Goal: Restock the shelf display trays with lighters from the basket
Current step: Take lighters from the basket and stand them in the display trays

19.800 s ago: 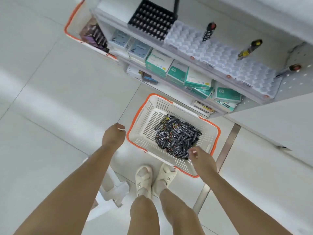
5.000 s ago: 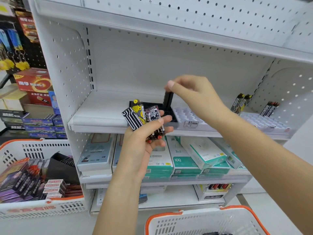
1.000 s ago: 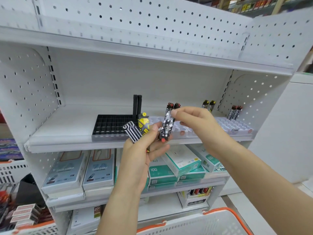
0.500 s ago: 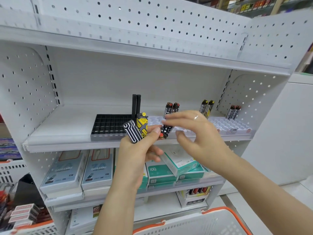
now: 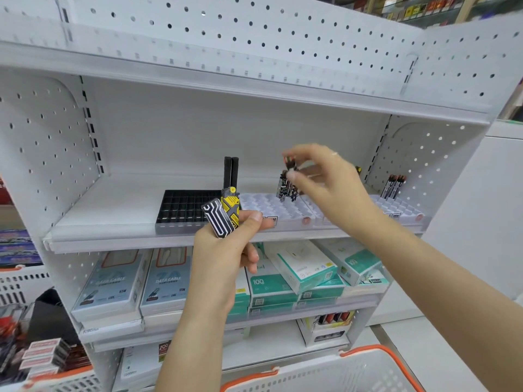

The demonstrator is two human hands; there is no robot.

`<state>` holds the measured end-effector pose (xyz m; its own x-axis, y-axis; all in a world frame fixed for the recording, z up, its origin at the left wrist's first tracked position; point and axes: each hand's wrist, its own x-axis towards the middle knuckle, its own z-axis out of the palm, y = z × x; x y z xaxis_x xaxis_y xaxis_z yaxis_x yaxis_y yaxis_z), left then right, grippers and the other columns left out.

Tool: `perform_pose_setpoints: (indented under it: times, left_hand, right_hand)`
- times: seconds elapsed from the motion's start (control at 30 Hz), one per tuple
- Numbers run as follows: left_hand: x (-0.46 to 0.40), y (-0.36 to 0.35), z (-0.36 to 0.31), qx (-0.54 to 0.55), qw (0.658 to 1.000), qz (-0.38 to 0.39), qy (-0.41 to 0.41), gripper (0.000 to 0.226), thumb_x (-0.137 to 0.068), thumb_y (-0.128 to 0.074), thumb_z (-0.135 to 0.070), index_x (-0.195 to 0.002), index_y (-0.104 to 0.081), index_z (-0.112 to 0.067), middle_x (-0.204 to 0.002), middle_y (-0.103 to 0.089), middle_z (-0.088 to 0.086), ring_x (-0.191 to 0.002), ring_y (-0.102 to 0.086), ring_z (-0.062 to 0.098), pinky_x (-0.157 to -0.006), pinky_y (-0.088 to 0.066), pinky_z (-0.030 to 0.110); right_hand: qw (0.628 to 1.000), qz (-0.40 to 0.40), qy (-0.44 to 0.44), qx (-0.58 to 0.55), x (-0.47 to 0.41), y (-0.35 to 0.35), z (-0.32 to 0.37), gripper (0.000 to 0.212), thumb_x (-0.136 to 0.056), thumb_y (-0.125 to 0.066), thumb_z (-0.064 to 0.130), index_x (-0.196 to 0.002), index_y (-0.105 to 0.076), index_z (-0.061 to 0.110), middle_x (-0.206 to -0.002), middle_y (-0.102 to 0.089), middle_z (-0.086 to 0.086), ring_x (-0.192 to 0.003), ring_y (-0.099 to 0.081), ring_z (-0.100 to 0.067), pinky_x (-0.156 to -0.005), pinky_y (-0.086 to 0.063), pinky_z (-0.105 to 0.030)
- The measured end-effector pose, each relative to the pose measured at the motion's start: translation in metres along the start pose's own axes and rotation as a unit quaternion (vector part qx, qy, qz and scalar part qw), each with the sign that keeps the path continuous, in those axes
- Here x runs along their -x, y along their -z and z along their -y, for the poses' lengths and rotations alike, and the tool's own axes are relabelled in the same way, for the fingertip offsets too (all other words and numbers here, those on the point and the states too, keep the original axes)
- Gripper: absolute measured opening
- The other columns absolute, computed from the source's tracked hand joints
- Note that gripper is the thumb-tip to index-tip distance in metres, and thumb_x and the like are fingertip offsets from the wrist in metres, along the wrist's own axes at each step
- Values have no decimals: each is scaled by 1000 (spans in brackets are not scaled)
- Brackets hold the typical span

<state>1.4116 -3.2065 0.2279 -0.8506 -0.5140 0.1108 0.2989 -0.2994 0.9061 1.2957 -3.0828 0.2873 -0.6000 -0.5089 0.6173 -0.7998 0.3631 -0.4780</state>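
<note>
Reaching over the shelf (image 5: 113, 210), the right hand (image 5: 325, 182) pinches a patterned lighter (image 5: 289, 176) near its top between thumb and fingers (image 5: 291, 174) and holds it upright above the white tray (image 5: 271, 210). That top pinch probably leaves the base free to drop into a cell. It hangs right beside lighters already standing at the back of that tray, so I cannot tell whether its base has entered a cell yet.

The left hand (image 5: 226, 250) stays low in front of the shelf edge, its fingers closed around 2 spare lighters: a black one with white lines (image 5: 216, 222) and a yellow one (image 5: 230, 206) fanned behind it. Holding the stock close likely keeps the next piece within easy reach.

The black tray (image 5: 181, 207) on the left has most cells bare, with 2 tall black lighters (image 5: 231, 172) upright at its back right corner. A further white tray (image 5: 402, 209) on the right carries a pair of dark lighters (image 5: 393, 185) at its rear. The orange-rimmed basket (image 5: 339, 372) sits below, its contents out of view. Most cells look unfilled, so the restocking appears to be at an early stage.
</note>
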Motion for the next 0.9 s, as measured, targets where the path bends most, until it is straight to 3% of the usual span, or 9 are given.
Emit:
perform_pose_setpoints:
  times: [0.1,0.23,0.37,0.53,0.77,0.9]
  left_hand:
    - [-1,2,0,-9,1000,9,7,10,-89,-61,-7,-80,-62,-8,-80,-75,7,-37,-40,10,-35,-35,19]
    - [-3,3,0,-13,1000,20,15,9,-89,-61,-7,-80,-63,-7,-80,-74,8,-37,-40,10,-35,-35,18]
    - [-3,2,0,-9,999,26,19,10,-89,-61,-8,-79,-62,-8,-80,-74,8,-37,-39,10,-35,-34,19]
    - [-2,1,1,-9,999,36,18,12,-89,-61,-6,-77,-62,-8,-76,-73,7,-37,-38,10,-35,-32,18]
    - [-3,6,3,-34,999,30,3,8,-90,-61,-11,-82,-63,-9,-72,-71,0,-37,-33,7,-34,-27,17]
    - [-5,9,4,-15,999,36,20,12,-90,-61,-15,-89,-63,-3,-59,-52,-3,-38,-23,8,-36,-18,16]
  right_hand:
    - [997,-43,-48,-34,-28,-9,-1,20,-84,-70,28,-102,-60,32,-91,-65,12,-90,-65,-7,-87,-52,-36]
    - [992,-11,-29,120,-47,-28,-7,28,-84,-68,38,-104,-56,23,-93,-68,7,-92,-58,-17,-69,-42,-30]
    - [973,31,-29,225,-51,-42,-22,30,-85,-65,39,-106,-56,20,-94,-68,-2,-92,-58,-24,-69,-42,-31]
    - [977,37,-68,200,-50,-38,-22,27,-87,-63,40,-103,-57,19,-91,-68,-1,-91,-60,-23,-70,-45,-31]
    - [969,51,-44,236,-47,-42,-23,28,-90,-60,38,-100,-59,13,-97,-64,-4,-90,-57,-25,-66,-33,-28]
    - [958,67,-46,276,-47,-42,-23,28,-89,-59,39,-100,-61,13,-106,-58,-7,-98,-55,-27,-73,-34,-30]
